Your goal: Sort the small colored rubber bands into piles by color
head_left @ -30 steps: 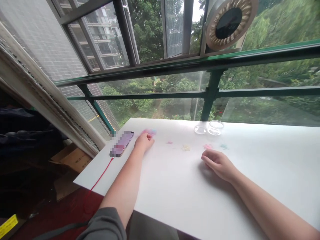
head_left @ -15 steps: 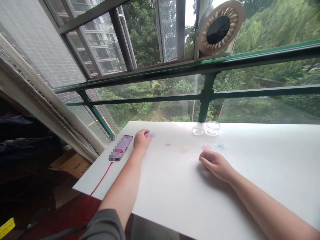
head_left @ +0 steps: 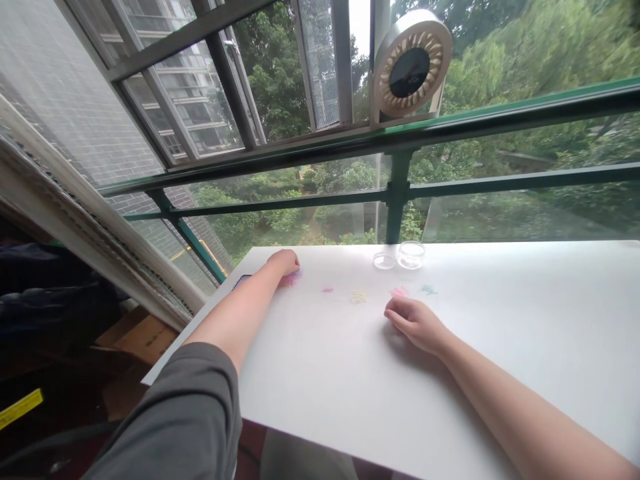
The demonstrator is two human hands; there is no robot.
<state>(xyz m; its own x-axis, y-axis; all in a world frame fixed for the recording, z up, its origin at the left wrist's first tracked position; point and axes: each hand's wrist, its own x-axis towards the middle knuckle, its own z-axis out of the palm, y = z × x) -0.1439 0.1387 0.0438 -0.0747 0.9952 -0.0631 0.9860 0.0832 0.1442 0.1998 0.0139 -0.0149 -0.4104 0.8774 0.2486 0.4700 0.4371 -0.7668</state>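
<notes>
My left hand (head_left: pixel 284 261) reaches to the far left of the white table (head_left: pixel 350 380), fingers curled over a small pink and blue pile (head_left: pixel 291 279); whether it grips any of it is hidden. My right hand (head_left: pixel 414 323) rests on the table near the middle, fingers loosely curled, nothing visible in them. Between and beyond the hands lie small heaps: a pink bit (head_left: pixel 327 290), a pale yellow one (head_left: pixel 358 297), a pink one (head_left: pixel 399 291) and a teal one (head_left: pixel 428 290). The right hand lies just in front of the pink heap.
Two small clear round dishes (head_left: pixel 384 261) (head_left: pixel 411 254) stand at the table's far edge by the green railing (head_left: pixel 395 200). A phone corner (head_left: pixel 241 281) shows behind my left forearm. A round fan (head_left: pixel 411 65) sits on the window ledge. Cardboard boxes (head_left: pixel 135 333) lie on the floor, left.
My left hand has slid forward and slightly right onto the pink and blue pile, and my forearm now covers the phone. The view has shifted right. The right hand has stayed put.
</notes>
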